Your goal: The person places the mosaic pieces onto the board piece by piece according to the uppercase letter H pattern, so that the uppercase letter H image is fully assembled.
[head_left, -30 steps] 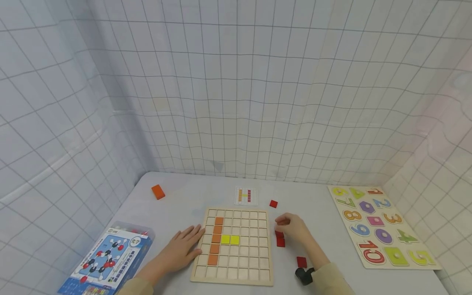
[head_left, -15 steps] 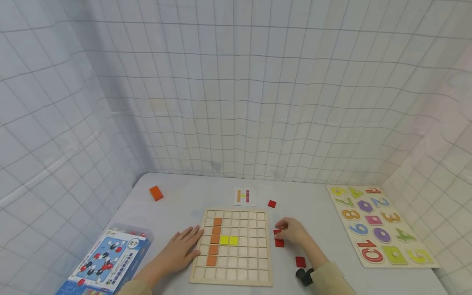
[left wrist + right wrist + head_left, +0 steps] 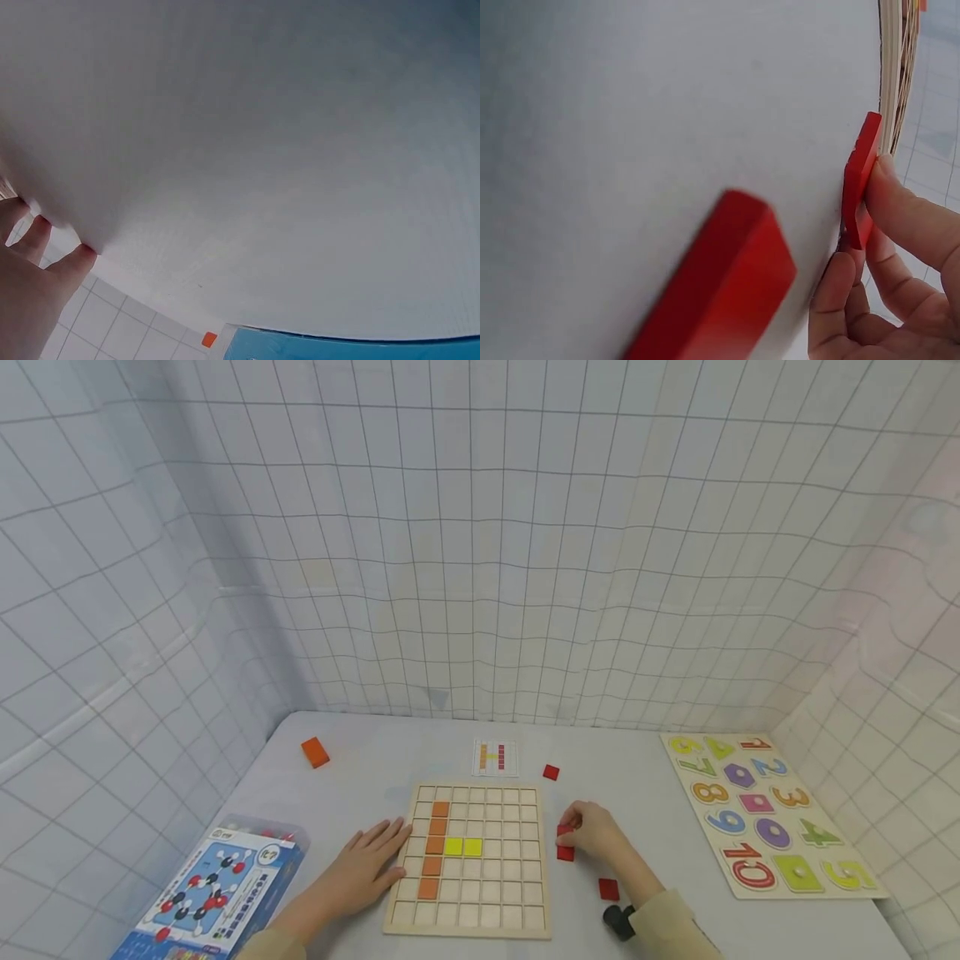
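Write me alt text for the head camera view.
A right hand has its fingers on red tiles beside a wooden grid board; the left hand rests at its left edge. Five orange tiles and two yellow tiles sit on the board, a pattern card beyond.

A wide passage runs between the right hand (image 3: 596,833) and number puzzle (image 3: 733,802). That hand's red tile (image 3: 859,180) obstructs the lane right of the board (image 3: 491,892); clearance under the fingers (image 3: 911,217) is hard to tell. The left hand (image 3: 365,870) bars the left edge, with room between it and the box (image 3: 213,885). A card (image 3: 495,758) lies past the far edge.
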A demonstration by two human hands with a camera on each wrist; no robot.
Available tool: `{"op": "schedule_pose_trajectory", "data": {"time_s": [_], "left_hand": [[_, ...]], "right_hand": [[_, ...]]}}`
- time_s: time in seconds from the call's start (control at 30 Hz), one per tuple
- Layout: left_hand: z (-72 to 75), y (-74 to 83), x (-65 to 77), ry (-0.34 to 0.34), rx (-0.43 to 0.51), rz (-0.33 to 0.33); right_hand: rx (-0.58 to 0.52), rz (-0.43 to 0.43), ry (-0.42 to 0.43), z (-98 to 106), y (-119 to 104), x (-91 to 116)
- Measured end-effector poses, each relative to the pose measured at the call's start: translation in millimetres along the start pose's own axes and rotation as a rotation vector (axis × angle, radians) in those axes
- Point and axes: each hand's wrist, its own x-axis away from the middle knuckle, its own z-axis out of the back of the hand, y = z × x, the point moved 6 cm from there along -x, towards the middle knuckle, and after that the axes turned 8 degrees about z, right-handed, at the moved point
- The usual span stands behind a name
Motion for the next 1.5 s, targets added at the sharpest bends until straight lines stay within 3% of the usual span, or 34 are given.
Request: {"op": "schedule_pose_trajectory", "data": {"time_s": [0.2, 0.4, 0.6, 0.73, 1.03, 1.5], "left_hand": [[-1.6, -0.6, 0.2, -0.008, -0.001, 0.001], [0.7, 0.8, -0.3, 0.002, 0.000, -0.011], [3.1, 0.4, 0.1, -0.006, -0.006, 0.007], [3.2, 0.7, 0.4, -0.011, 0.004, 0.008], [1.2, 0.8, 0.3, -0.016, 0.007, 0.010], [1.0, 0.3, 0.7, -0.014, 0.013, 0.011]], "right_hand": [[-0.003, -0.010, 0.006, 0, 2, 0], [-0.113, -0.015, 0.030, 8, -2, -3], [-0.275, 0.011, 0.050, 4, -29, -13], [-0.317, 0.036, 0.029, -7, -49, -22], [-0.276, 0.081, -0.026, -35, -71, -39], [-0.159, 0.124, -0.042, -54, -79, -48]]}}
